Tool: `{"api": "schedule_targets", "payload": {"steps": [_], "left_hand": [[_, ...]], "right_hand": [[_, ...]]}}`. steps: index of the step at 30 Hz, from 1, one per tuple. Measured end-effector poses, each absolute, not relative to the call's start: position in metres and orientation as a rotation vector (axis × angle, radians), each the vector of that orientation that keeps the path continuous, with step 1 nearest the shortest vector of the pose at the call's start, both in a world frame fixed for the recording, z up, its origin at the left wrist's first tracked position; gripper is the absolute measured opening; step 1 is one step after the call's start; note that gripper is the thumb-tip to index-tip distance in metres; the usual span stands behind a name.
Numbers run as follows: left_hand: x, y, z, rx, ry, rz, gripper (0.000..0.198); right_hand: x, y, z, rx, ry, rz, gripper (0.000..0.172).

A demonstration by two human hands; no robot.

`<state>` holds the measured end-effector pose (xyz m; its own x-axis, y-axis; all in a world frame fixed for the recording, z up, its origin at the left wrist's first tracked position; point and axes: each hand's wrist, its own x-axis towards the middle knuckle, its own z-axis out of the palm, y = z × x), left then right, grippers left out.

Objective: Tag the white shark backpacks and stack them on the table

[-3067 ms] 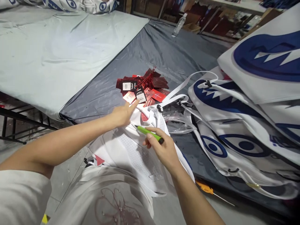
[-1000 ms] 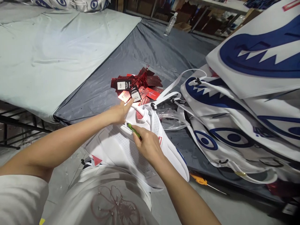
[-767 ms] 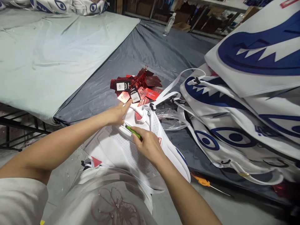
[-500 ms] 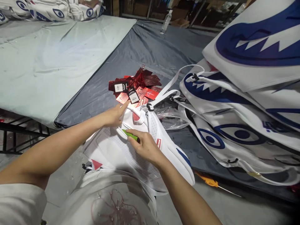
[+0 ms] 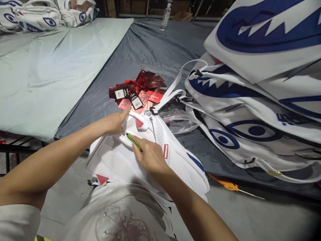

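Note:
A white backpack (image 5: 117, 162) with dotted mesh and a red label lies at the table edge, against my body. At the top of the backpack, beside its carry loop, my left hand (image 5: 115, 124) is closed on the fabric; some of its fingers are hidden. My right hand (image 5: 151, 155) is wrapped round a slim green-handled tool (image 5: 133, 142), whose tip points at the fabric near my left hand. What kind of tool it is I cannot make out. Just beyond the bag lies a bunch of red and black hang tags (image 5: 140, 92).
White bags (image 5: 255, 134) with blue eyes and teeth are stacked on the right. An orange-handled tool (image 5: 229, 184) with a thin metal shaft sticks out at the table edge. A clear bottle (image 5: 166, 17) stands at the back, and more bags (image 5: 50, 18) lie far left.
The view has shifted slightly, so the table things appear further left and mostly higher. The green-handled tool is tilted more steeply. Both hands stay at the top of the backpack.

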<state>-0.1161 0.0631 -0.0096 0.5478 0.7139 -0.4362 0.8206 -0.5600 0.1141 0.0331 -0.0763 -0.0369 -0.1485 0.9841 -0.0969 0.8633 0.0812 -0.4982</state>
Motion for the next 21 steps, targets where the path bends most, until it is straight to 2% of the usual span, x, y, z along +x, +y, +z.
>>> {"api": "schedule_targets", "payload": {"steps": [10, 21], "left_hand": [[-0.118, 0.064, -0.008, 2.416, 1.239, -0.478, 0.094], [-0.121, 0.063, -0.016, 2.434, 1.249, -0.411, 0.099]], "right_hand": [[0.028, -0.071, -0.047, -1.674, -2.047, 0.694, 0.038], [0.033, -0.073, -0.037, -1.831, -2.073, 0.681, 0.036]]}}
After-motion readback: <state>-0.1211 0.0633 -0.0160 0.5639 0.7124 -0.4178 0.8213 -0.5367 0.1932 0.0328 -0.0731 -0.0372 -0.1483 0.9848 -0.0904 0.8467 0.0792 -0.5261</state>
